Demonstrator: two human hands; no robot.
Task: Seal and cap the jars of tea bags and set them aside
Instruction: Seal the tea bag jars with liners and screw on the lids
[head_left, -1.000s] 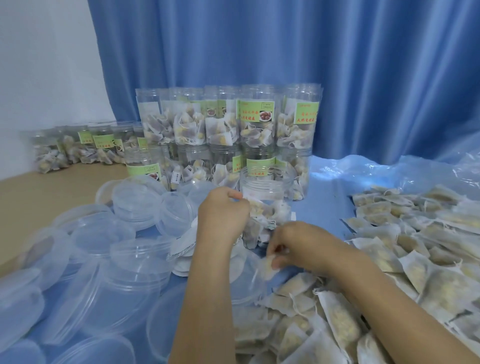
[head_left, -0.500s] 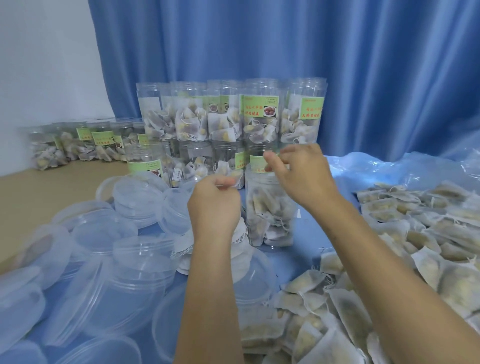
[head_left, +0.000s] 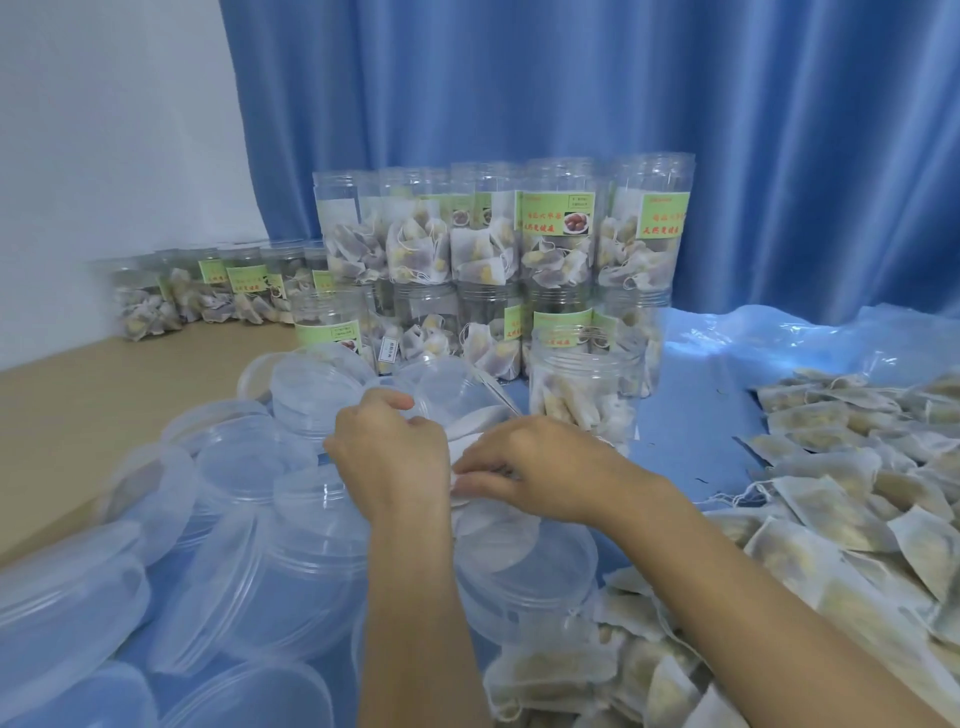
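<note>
An uncapped clear jar (head_left: 582, 395) full of tea bags stands just beyond my hands, its mouth open. My left hand (head_left: 392, 460) and my right hand (head_left: 535, 467) meet over a small stack of white round seal liners (head_left: 480, 423) in front of the jar. The fingers of both hands pinch at the white liners' edge. Clear plastic lids (head_left: 311, 519) lie heaped to the left and below my hands.
Capped, labelled jars of tea bags (head_left: 556, 239) stand stacked two high at the back, with more jars (head_left: 208, 291) along the wall at left. Loose tea bags (head_left: 841, 499) cover the blue sheet at right. A blue curtain hangs behind.
My right hand came down from the jar's mouth to the liner stack beside my left hand. The left hand dropped slightly onto the liners. The jar stays where it stood.
</note>
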